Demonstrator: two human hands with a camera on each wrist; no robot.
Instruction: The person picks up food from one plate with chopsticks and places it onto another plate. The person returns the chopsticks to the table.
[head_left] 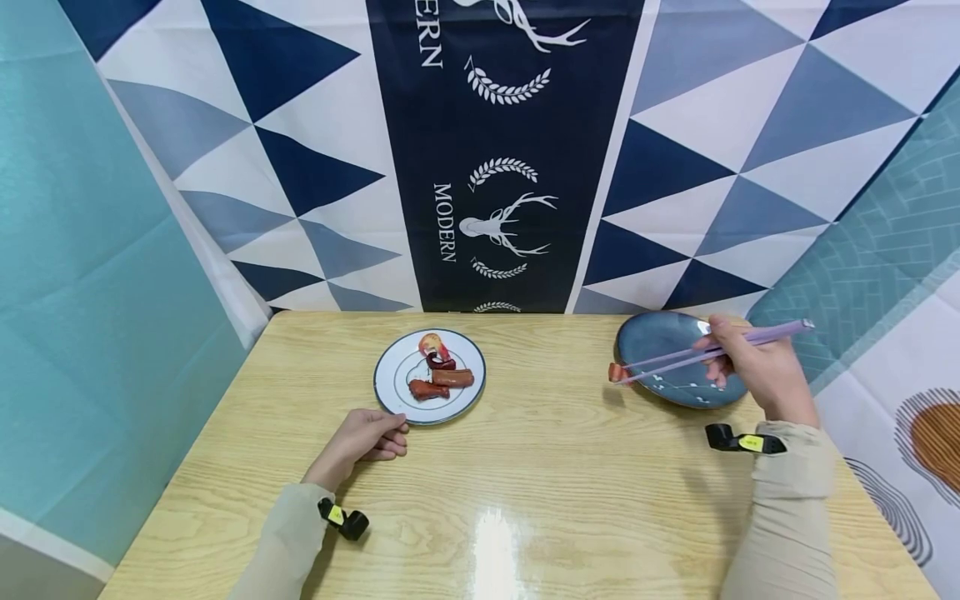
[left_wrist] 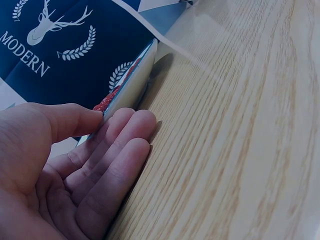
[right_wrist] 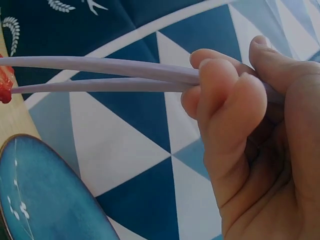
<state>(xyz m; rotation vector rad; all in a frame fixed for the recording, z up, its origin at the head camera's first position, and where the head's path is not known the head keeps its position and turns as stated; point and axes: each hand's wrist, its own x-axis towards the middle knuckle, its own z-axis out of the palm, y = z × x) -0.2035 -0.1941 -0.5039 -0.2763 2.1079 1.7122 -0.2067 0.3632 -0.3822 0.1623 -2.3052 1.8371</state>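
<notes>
My left hand [head_left: 369, 437] pinches the near rim of a white plate [head_left: 390, 379] with a blue edge, thumb on top and fingers beneath. Sausage [head_left: 453, 378] and other reddish-brown food pieces lie on it. In my right hand [head_left: 761, 371] is a pair of lilac chopsticks [head_left: 772, 332], held over a blue plate [head_left: 678, 332]. The chopstick tips grip a small red-orange food piece [head_left: 618, 372], just left of the blue plate's rim and above the table. The right wrist view shows this red piece [right_wrist: 5, 82] only partly, at its left edge.
Both plates sit toward the back of a light wooden table [head_left: 525, 467]. Behind it hangs a patterned cloth [head_left: 510, 150] with triangles and deer heads. Teal panels [head_left: 105, 275] flank the table on the left. Each wrist wears a small black camera [head_left: 347, 521].
</notes>
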